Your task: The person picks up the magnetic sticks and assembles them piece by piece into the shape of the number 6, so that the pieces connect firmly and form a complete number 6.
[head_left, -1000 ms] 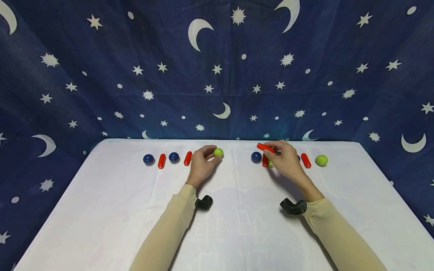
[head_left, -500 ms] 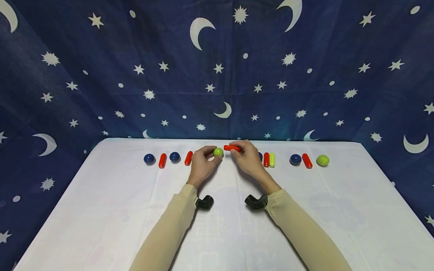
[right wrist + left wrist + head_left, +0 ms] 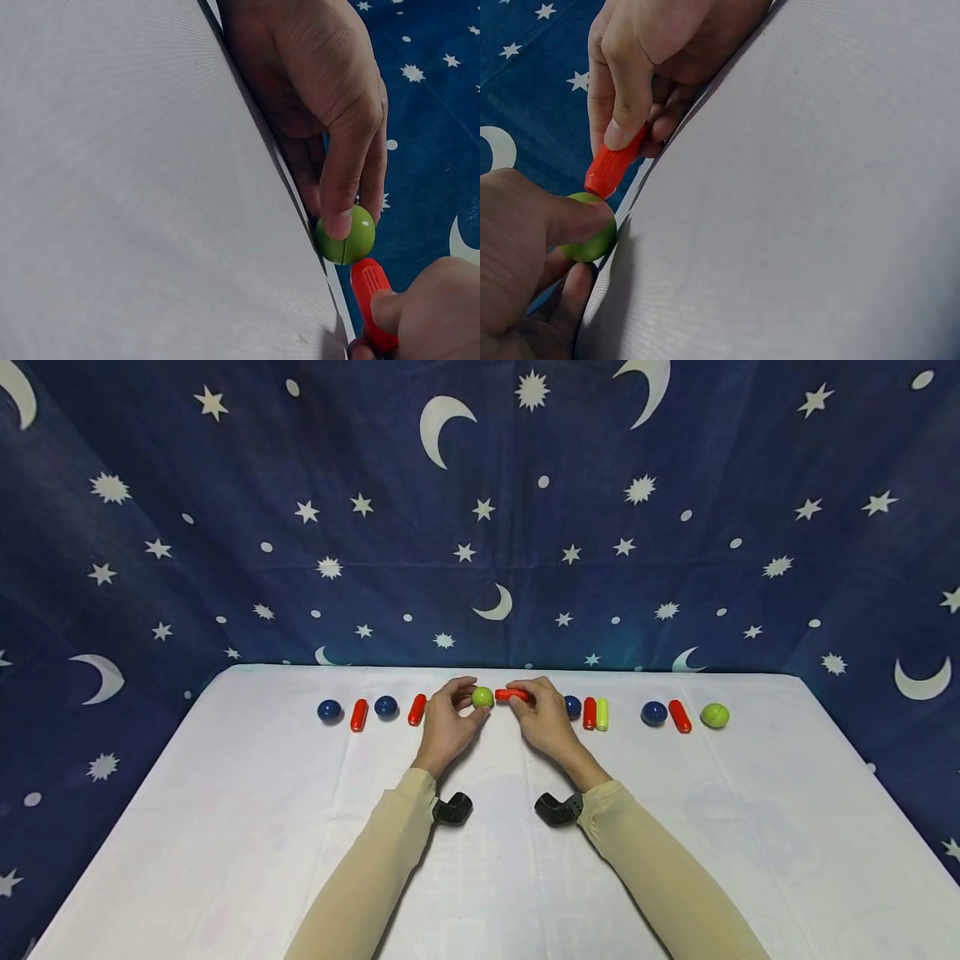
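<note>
Between thumb and fingers, my left hand (image 3: pixel 447 725) holds a small green ball (image 3: pixel 482 697) near the table's far edge. Just to its right, my right hand (image 3: pixel 549 718) pinches a short red rod (image 3: pixel 512 694) with rounded ends. The rod lies sideways, its free end pointing at the ball. A narrow gap shows between them in the head view. From the left wrist, the rod's tip (image 3: pixel 600 180) overlaps the ball's top (image 3: pixel 592 247), and I cannot tell whether they touch. In the right wrist view, the rod (image 3: pixel 369 289) is partly covered by the thumb.
Left of my hands, blue balls (image 3: pixel 329 711) alternate with red rods (image 3: pixel 359 715). On the right are another blue ball (image 3: pixel 572 707), a red rod (image 3: pixel 589 713) and a yellow-green rod (image 3: pixel 602 714). Farther right come a blue ball (image 3: pixel 654 713), red rod (image 3: pixel 679 716) and green ball (image 3: pixel 715 715).
My right hand has carried the red rod left from above the right-hand pieces to beside the green ball, then lowered it slightly. My left hand has stayed in place with the ball.
</note>
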Action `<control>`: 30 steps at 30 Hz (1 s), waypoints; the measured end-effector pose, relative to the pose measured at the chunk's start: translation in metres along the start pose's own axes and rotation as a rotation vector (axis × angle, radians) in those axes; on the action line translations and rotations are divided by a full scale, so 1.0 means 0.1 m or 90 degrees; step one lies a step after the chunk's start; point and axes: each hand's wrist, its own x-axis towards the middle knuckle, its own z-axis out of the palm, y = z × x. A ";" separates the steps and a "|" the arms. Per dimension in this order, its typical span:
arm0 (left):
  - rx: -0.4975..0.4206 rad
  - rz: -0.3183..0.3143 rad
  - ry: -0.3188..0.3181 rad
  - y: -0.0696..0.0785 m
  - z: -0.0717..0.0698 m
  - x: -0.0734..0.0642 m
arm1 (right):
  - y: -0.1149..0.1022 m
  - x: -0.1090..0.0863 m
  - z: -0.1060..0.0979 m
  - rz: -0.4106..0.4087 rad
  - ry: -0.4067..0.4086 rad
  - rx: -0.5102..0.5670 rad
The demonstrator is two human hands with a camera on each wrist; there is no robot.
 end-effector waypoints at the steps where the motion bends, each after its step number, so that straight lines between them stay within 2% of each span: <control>1: 0.010 0.003 -0.002 0.00 0.00 0.00 | 0.00 0.00 0.00 0.000 0.001 -0.004; 6: 0.048 -0.014 0.000 0.01 0.00 0.00 | 0.01 -0.02 0.00 -0.004 0.004 -0.011; 11: 0.047 -0.027 0.004 0.03 -0.01 0.00 | 0.01 -0.02 0.00 -0.015 -0.007 -0.016; 22: 0.049 -0.021 -0.002 0.04 -0.02 0.00 | 0.04 0.00 0.00 -0.036 -0.017 -0.025; 30: 0.049 -0.034 -0.006 0.04 -0.01 -0.01 | 0.02 -0.01 -0.01 -0.037 -0.023 -0.028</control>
